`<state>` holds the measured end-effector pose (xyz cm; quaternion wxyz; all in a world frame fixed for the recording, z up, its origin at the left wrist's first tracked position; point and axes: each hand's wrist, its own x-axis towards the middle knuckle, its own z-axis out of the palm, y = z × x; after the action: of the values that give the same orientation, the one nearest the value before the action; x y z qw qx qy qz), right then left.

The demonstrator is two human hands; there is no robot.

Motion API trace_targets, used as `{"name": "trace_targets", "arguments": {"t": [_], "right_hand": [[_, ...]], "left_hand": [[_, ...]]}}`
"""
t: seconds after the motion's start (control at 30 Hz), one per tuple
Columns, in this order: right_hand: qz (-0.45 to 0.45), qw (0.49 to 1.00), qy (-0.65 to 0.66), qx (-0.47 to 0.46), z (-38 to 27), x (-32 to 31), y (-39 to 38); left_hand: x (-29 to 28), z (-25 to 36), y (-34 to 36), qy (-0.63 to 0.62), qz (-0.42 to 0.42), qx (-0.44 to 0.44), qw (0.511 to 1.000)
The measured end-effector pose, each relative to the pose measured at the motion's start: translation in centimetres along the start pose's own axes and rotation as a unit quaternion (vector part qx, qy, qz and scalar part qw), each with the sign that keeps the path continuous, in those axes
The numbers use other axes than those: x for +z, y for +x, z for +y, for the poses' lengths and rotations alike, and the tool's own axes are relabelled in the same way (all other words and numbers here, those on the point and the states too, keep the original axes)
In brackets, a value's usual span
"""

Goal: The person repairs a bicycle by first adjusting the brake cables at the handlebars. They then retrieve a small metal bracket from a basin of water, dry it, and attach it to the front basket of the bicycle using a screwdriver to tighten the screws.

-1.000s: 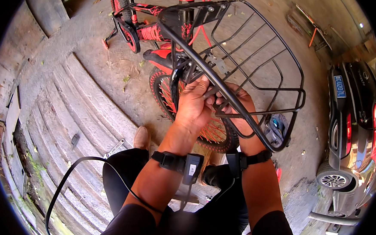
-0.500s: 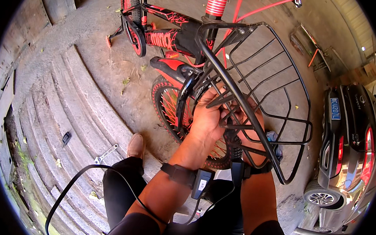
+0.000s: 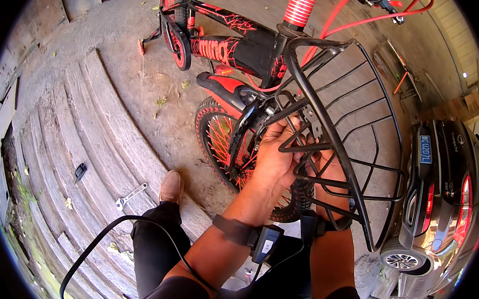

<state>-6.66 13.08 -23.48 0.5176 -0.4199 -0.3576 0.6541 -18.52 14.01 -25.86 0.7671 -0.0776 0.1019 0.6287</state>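
A black and red bicycle (image 3: 251,47) stands in front of me, its front end nearest. A black wire basket (image 3: 327,127) hangs at its front, above the front wheel (image 3: 201,128) and the red and black mudguard (image 3: 221,86). My left hand (image 3: 274,158) reaches behind the basket bars near the fork, its fingers pinched together. Close beside it, my right hand (image 3: 331,169) shows through the bars with its fingers curled in. The fingertips of both hands meet at the basket's back; bars and fingers hide whatever small thing they grip.
An adjustable wrench (image 3: 131,196) and a small dark object (image 3: 80,172) lie on the concrete steps (image 3: 105,141) at left. A dark car (image 3: 450,162) is parked at right. Black straps with small boxes (image 3: 267,243) and a cable (image 3: 94,242) are on my forearms.
The bicycle and basket appear slightly farther right and lower in the view. My hands stay together behind the basket bars, the fingers still closed.
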Motion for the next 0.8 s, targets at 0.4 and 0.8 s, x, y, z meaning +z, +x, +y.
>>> {"name": "trace_targets", "arguments": {"t": [0.4, 0.8], "right_hand": [[-0.001, 0.998, 0.049, -0.042, 1.1, -1.5, 0.4], [-0.065, 0.992, 0.101, -0.049, 1.1, -1.2, 1.3]], "left_hand": [[-0.7, -0.4, 0.6, 0.018, -0.029, 0.027, 0.999], [-0.7, -0.5, 0.6, 0.002, -0.052, 0.040, 0.998]]}}
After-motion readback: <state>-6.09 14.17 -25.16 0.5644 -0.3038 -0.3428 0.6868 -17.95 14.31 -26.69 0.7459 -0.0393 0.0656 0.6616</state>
